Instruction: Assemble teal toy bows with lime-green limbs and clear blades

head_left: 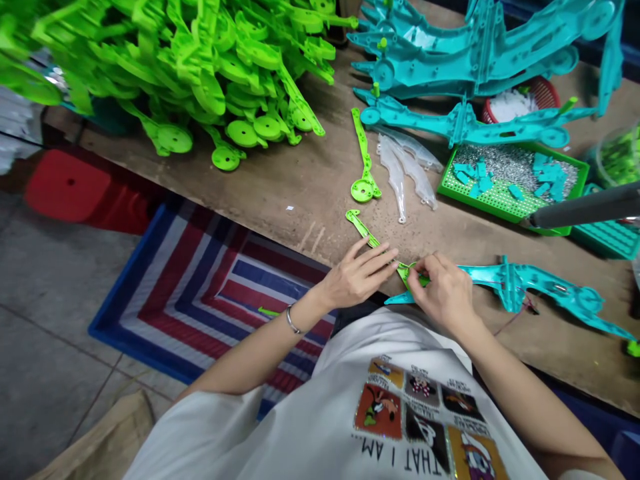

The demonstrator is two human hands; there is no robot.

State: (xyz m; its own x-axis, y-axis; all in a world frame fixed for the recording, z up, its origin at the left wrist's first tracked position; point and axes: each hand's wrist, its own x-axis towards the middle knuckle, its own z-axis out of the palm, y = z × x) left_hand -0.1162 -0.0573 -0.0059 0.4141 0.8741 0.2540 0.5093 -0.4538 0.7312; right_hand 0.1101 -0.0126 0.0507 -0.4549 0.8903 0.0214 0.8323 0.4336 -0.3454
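A slim lime-green plastic part [361, 225] with a hooked end lies slantwise near the table's front edge. My left hand [357, 275] rests over its middle, fingers stretched out and touching it. At the wider end, my right hand [444, 288] is closed in a pinch on the green part; its fingers hide most of that end. Below and right of it lies a long turquoise plastic shell half [537, 283], partly under my right hand. Thin dark red wires [526, 303] come out at the shell's middle.
Another green part [363, 189] and several clear blade-shaped pieces [395, 177] lie ahead. A green basket [505, 215] holds small metal and turquoise pieces. Turquoise shells [425, 73] stack behind; green parts [200, 73] heap at left. A grey bar [590, 207] juts in from the right.
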